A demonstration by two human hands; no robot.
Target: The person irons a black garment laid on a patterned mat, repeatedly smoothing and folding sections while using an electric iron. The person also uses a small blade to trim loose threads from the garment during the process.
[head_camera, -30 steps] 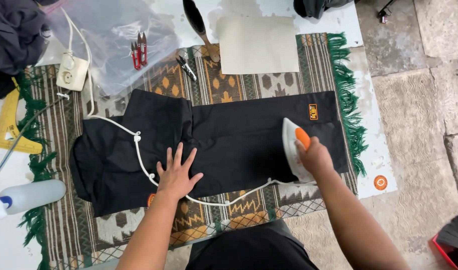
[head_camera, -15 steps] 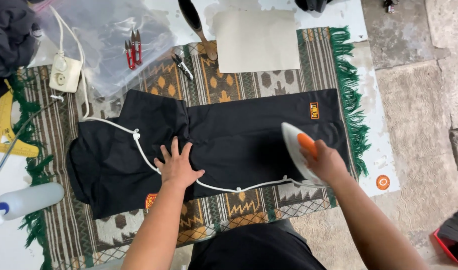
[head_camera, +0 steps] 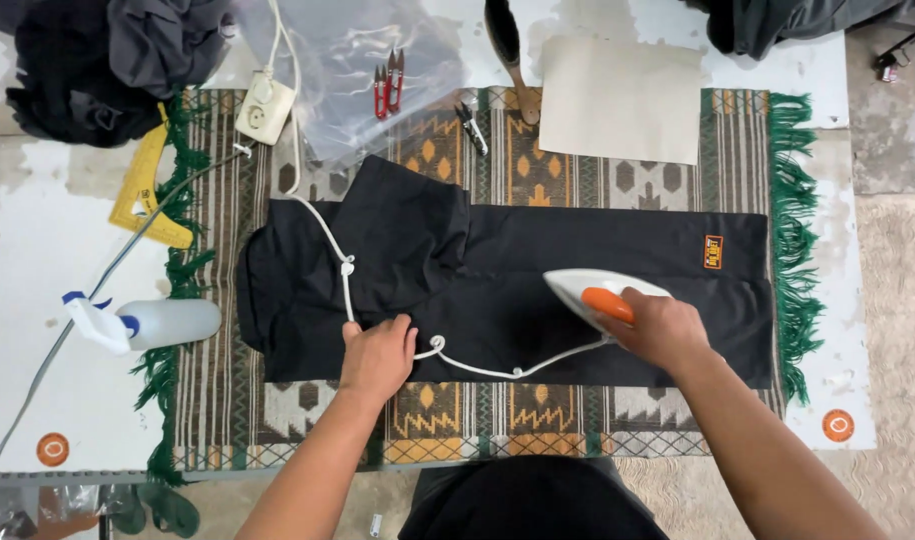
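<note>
A black garment (head_camera: 497,270) lies spread across a patterned rug (head_camera: 307,420) with a green fringe. My right hand (head_camera: 657,330) grips the orange handle of a white iron (head_camera: 592,292), which rests on the garment's middle with its tip pointing left. My left hand (head_camera: 377,357) lies on the garment's lower left part, fingers closed around the iron's white cord (head_camera: 477,368). The cord runs up over the garment to a white power socket (head_camera: 265,108). A small orange label (head_camera: 713,251) sits at the garment's right end.
A spray bottle (head_camera: 147,323) lies left of the rug. A yellow ruler (head_camera: 152,190), red snips (head_camera: 387,82), small scissors (head_camera: 472,125), a clear plastic bag (head_camera: 367,60), a beige sheet (head_camera: 622,100) and dark clothes (head_camera: 97,60) sit along the far side.
The iron slid left from the garment's right part to its middle. My left hand went from flat with spread fingers to closed on the cord, nearer the garment's lower edge.
</note>
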